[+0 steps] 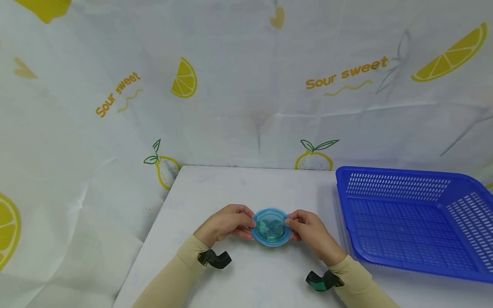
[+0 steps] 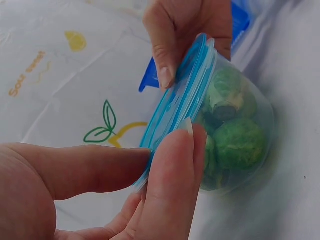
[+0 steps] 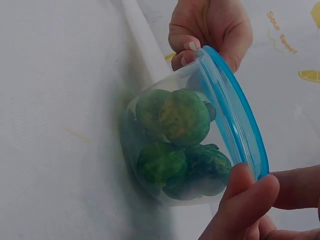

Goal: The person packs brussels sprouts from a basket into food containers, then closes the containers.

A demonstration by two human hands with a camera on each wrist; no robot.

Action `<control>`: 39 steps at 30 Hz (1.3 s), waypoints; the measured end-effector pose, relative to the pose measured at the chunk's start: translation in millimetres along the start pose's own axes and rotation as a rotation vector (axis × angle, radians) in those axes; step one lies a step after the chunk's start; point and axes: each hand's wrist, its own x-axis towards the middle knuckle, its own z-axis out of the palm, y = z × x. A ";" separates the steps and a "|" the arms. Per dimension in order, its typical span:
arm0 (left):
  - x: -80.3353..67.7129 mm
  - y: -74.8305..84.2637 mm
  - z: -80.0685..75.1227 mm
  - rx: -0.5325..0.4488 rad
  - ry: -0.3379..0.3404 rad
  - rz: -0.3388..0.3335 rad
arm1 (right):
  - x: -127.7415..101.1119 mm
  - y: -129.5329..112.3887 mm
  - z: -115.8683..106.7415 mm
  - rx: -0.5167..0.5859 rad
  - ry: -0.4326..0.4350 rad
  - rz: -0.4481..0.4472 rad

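Note:
A clear round plastic container (image 3: 175,79) stands upright on the table with a blue lid (image 1: 271,244) over its top. Several green Brussels sprouts (image 3: 184,117) show through its wall. On the left side, my left hand (image 1: 230,222) pinches the lid's rim between thumb and fingers, the thumb on top and fingertips below the edge. Opposite it, my right hand (image 1: 313,233) grips the rim the same way. Whether the lid is fully pressed down all round cannot be told.
A large blue plastic basket (image 1: 404,172) with slotted sides sits to the right on the white table (image 1: 231,184). Behind and to the left hangs a white sheet (image 1: 231,85) printed with lemons. Each wrist carries a dark strapped mount.

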 end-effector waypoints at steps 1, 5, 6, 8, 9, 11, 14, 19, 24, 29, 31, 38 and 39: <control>0.1 -0.2 -0.1 0.001 -0.002 0.000 | 0.1 0.5 0.2 0.002 -0.001 -0.003; -0.1 -0.2 -0.1 -0.001 -0.005 -0.002 | -0.9 0.0 1.2 0.018 0.011 0.004; -0.1 -0.2 0.1 0.002 -0.007 -0.001 | -1.2 -0.4 1.3 0.018 0.014 0.006; 0.4 -0.2 -0.1 0.003 -0.007 -0.002 | -2.0 -1.8 1.4 0.020 0.017 0.011; 0.7 -0.4 -0.2 0.002 -0.006 -0.004 | -2.2 -2.3 1.4 0.016 0.015 0.011; 1.0 -0.4 -0.4 0.004 -0.007 -0.005 | -2.6 -3.0 1.6 0.010 0.012 0.008; 0.7 -0.3 -0.8 0.012 -0.013 0.001 | -1.9 -2.0 2.7 0.005 0.009 -0.006; 0.1 0.2 -0.4 0.019 -0.037 0.013 | -0.5 1.4 7.2 -0.001 0.038 -0.029; 1.4 -2.9 0.9 0.032 -0.030 0.022 | -0.5 4.2 9.8 0.002 0.071 -0.017; 1.6 -6.8 1.9 0.048 -0.020 0.031 | -2.1 4.3 9.7 -0.001 0.069 0.002; 2.6 -6.7 2.0 0.047 -0.025 0.028 | -2.4 3.7 8.4 -0.012 0.063 0.000; -1.3 -0.4 -4.3 0.107 -0.021 0.014 | -6.0 -5.1 4.0 -0.244 0.069 -0.049; -3.2 0.4 -6.1 0.129 -0.013 0.016 | -8.7 -8.1 2.6 -0.302 0.076 -0.064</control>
